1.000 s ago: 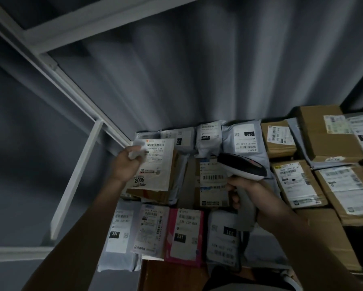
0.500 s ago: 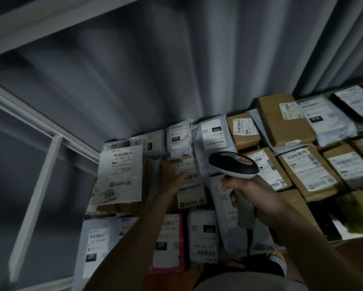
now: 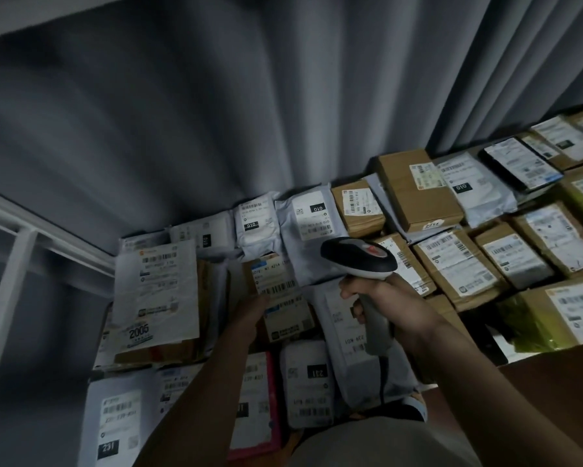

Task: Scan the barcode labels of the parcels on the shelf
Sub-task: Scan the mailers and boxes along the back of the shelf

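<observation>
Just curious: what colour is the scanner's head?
Black on top, white beneath, on the scanner; head view.

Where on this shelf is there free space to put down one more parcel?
Hardly any: parcels cover the shelf edge to edge. One dark gap shows at the front, between the white mailer under the scanner and the green-wrapped box.
</observation>
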